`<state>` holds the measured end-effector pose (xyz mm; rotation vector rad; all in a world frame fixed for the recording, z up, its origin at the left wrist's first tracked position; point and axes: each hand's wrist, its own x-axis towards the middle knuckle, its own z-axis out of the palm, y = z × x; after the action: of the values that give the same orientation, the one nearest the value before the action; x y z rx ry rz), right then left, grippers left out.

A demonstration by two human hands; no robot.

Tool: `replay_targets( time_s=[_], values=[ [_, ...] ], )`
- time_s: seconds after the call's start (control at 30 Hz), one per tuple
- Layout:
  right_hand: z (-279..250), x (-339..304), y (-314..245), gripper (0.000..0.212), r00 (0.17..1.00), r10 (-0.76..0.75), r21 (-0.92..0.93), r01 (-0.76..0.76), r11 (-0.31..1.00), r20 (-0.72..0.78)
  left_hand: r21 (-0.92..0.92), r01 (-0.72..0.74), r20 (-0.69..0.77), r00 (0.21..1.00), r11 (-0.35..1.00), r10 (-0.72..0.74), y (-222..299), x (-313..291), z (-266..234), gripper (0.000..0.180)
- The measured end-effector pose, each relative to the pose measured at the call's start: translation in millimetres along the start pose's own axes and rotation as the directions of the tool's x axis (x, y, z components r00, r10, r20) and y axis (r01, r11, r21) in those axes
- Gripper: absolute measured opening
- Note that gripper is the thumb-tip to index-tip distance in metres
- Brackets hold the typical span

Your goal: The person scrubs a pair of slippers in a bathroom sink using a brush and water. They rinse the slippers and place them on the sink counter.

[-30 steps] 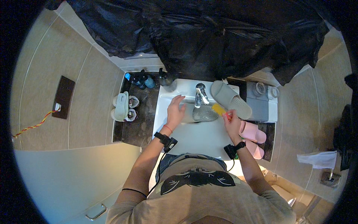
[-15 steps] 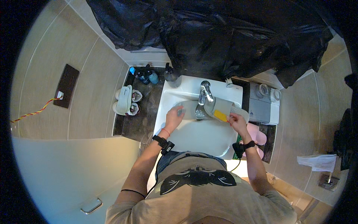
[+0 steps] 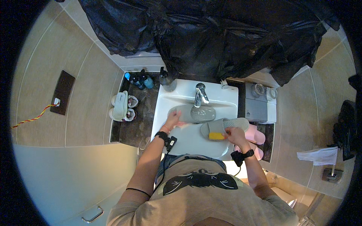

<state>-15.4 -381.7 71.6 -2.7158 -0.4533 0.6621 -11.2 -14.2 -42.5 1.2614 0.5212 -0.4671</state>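
My left hand (image 3: 174,119) is closed on the near edge of a grey slipper (image 3: 203,113), which lies across the sink (image 3: 188,145) beneath the tap (image 3: 201,95); part of this slipper is see-through in the glare and hard to outline. Over the sink's right side, my right hand (image 3: 235,136) grips a small yellow block (image 3: 216,136), a sponge or a brush head. A second grey slipper (image 3: 214,126), with a dotted footbed, sits just behind that block. Whether my right fingers also hold this slipper, I cannot tell.
Pink slippers (image 3: 256,135) lie on the dark counter right of the sink, near a grey box (image 3: 256,109). To the left stand pale shoes (image 3: 120,106) and pump bottles (image 3: 146,81). A dark bottle (image 3: 167,81) stands at the basin's back left corner.
My right hand has drawn the yellow block and its slipper away from the tap, toward me. The other slipper now lies under the tap, with my left hand lower at its edge.
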Motion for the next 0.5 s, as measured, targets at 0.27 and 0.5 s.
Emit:
replay_targets(
  time_s=[0.27,0.5],
  values=[
    [32.0,17.4,-8.7,0.030,1.000,-0.001,-0.117,0.003,0.993,0.023,0.052,-0.117,-0.002,0.993,0.992,0.117,19.5,-73.6,-48.7,0.048],
    [52.6,65.7,-41.0,0.031,0.999,-0.028,0.063,0.031,0.998,-0.046,-0.010,-0.072,-0.086,0.994,0.997,0.071,48.3,-132.2,-67.0,0.047]
  ],
)
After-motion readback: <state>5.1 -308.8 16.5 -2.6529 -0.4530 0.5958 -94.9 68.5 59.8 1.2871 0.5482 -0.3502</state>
